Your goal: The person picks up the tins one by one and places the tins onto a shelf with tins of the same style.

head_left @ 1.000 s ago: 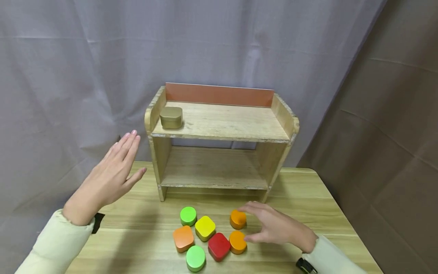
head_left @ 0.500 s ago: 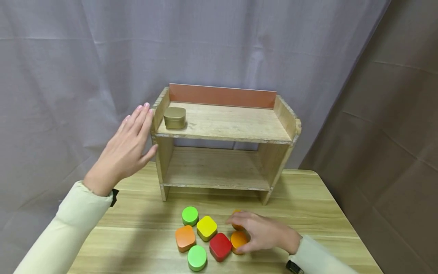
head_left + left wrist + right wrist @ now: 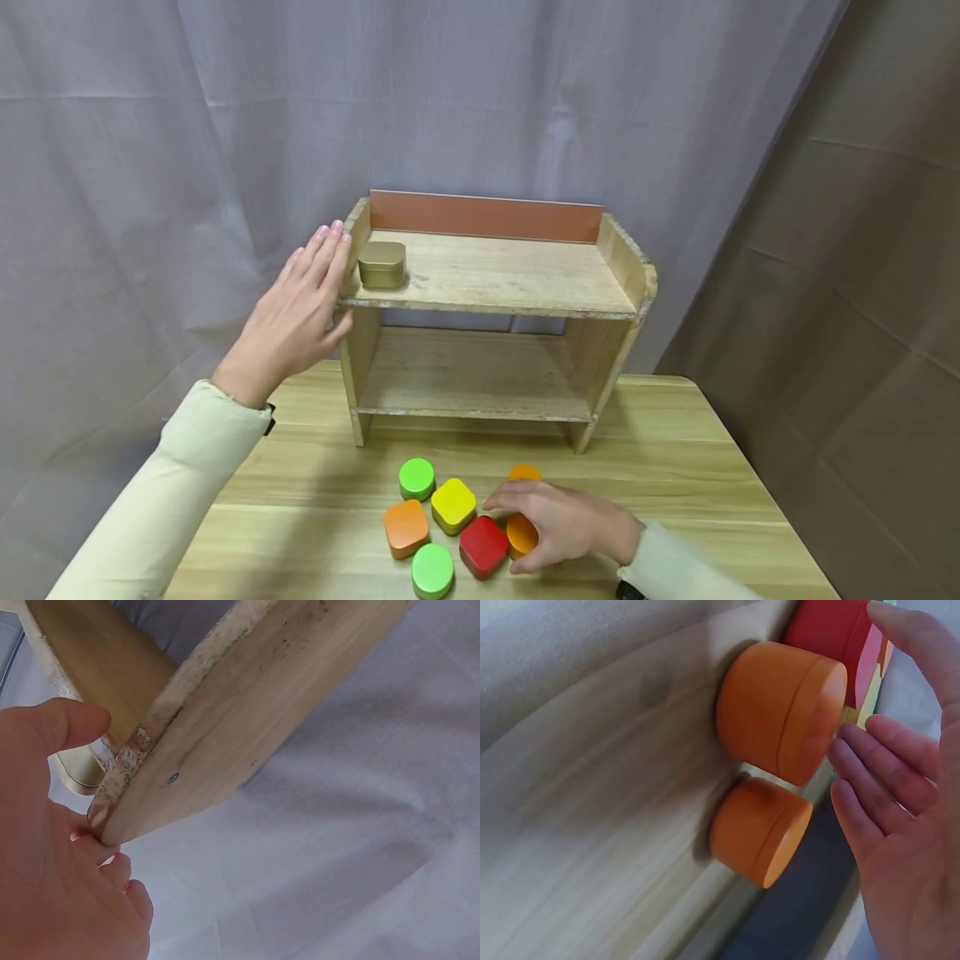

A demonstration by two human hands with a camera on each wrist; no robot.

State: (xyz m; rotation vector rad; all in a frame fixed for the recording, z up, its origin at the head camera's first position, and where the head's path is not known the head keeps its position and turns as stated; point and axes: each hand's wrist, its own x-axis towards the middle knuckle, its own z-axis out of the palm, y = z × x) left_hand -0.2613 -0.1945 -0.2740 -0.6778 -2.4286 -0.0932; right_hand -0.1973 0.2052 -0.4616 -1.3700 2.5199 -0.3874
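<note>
My left hand (image 3: 288, 321) is at the left side of the small wooden shelf (image 3: 495, 279), its fingers straight and overlapping the side panel in the head view. In the left wrist view the thumb and fingers lie close about the panel's edge (image 3: 124, 776); firm contact is hard to tell. Low over the table, my right hand (image 3: 558, 521) holds nothing, with thumb and fingers spread above a round orange tin (image 3: 780, 709) and beside the square red tin (image 3: 483, 547). Another round orange tin (image 3: 526, 472) stands behind that hand, partly hidden.
Around the red tin stand a yellow tin (image 3: 453, 506), a square orange tin (image 3: 406, 527) and two round green tins, one behind (image 3: 416, 479) and one in front (image 3: 432, 571). A gold tin (image 3: 382, 265) sits on the upper shelf's left end. Grey curtain (image 3: 480, 100) hangs behind.
My left hand has moved right and up to the shelf's side. My right hand has moved left and slightly down, over the nearer round orange tin towards the red one.
</note>
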